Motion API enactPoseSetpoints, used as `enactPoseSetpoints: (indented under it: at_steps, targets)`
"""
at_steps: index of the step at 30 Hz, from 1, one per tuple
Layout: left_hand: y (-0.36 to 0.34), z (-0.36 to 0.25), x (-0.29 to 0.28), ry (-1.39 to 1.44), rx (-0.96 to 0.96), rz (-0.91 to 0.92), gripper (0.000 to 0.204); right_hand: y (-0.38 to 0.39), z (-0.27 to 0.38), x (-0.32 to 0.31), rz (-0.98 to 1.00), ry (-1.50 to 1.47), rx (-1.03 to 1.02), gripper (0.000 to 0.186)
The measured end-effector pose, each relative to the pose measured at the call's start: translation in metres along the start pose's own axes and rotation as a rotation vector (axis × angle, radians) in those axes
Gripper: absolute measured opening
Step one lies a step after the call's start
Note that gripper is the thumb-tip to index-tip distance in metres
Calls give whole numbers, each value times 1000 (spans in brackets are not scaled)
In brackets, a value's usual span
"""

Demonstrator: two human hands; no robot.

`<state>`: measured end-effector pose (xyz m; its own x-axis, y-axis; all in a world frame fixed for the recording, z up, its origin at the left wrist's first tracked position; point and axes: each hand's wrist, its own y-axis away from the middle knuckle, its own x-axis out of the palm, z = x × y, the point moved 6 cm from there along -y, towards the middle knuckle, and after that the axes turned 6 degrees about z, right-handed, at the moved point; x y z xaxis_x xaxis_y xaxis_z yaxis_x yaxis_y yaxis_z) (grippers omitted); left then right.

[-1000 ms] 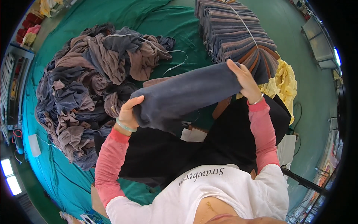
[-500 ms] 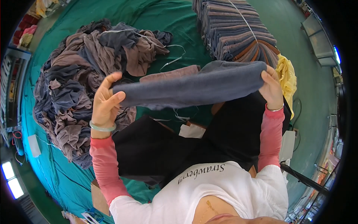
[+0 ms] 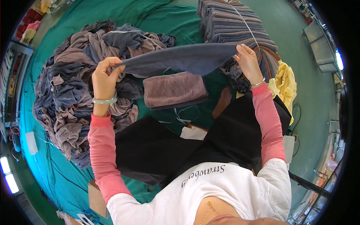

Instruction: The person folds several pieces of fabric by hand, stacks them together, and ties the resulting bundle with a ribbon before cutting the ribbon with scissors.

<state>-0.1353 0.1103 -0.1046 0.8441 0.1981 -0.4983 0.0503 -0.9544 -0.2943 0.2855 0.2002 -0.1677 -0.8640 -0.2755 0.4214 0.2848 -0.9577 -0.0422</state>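
Note:
A dark grey-blue cloth, like a folded towel, hangs stretched in the air between my two hands. My left hand pinches its left end between thumb and fingers. At the other end, my right hand grips the corner. Below the cloth, a small stack of folded towels lies on the green sheet, mauve-brown on top with a dark grey edge beneath. To the left spreads a big heap of crumpled grey and brown cloths, close to my left hand.
A long tied row of folded cloths stands at the far right, beside a yellow cloth. White string and a white piece lie near my legs on the green sheet. A cardboard box sits lower left.
Both hands have moved farther away, the right one also leftward, raising the cloth. It now sags between them, and the mauve-brown towel stack below has come into fuller view.

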Motion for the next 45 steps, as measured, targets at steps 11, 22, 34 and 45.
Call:
enactPoseSetpoints:
  at_steps: [11,22,34,45]
  targets:
    - [117,88,66,36,-247,981,25,108,-126,-17,179,367,760,22]
    - [52,162,137,-664,-72,560,41,24,-183,7,-35,1490,-117,39]
    - [98,308,20,-1339,-602,-85,48,101,-265,26,481,1700,225,81]
    - [38,317,-3,-423,-628,-24,35,82,-266,7,400,1425,325,67]
